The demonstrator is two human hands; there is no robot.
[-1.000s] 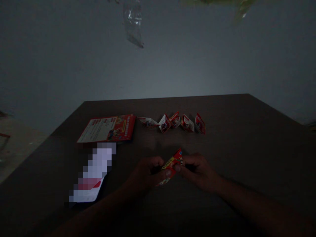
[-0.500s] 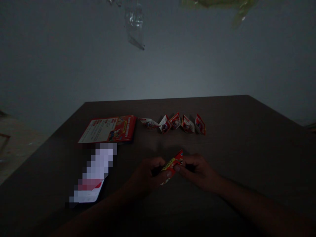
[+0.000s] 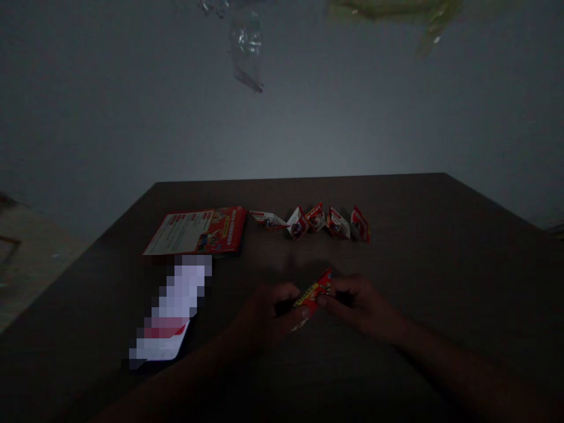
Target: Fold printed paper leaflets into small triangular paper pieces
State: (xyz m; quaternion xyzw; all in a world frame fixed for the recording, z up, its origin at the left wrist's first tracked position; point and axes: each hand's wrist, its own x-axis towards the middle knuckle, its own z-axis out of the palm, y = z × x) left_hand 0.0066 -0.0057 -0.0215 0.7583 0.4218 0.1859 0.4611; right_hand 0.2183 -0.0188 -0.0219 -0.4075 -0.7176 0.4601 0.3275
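Both hands hold a small red packet (image 3: 312, 298) with yellow lettering, tilted over the table. My left hand (image 3: 275, 311) pinches its lower left end, thumb on the near face. With thumb and fingers, my right hand (image 3: 363, 308) grips the right side. Some of the fingers lie hidden behind the packet, and the dim light hides detail. Beyond my hands, several similar red and white packets stand or lie folded in a row, among them a white-faced packet (image 3: 268, 221) at the left and a red packet (image 3: 360, 224) at the right end.
A red and white printed booklet (image 3: 180, 232) lies at the table's left. Nearer to me is a lit phone (image 3: 170, 346), its screen mostly pixelated. The dark wooden table (image 3: 440, 235) meets a grey wall (image 3: 352, 117), where a clear plastic bag (image 3: 247, 53) hangs.
The whole scene has shifted slightly right and down in view. Both hands keep their hold on the packet, with hardly any change in grip.
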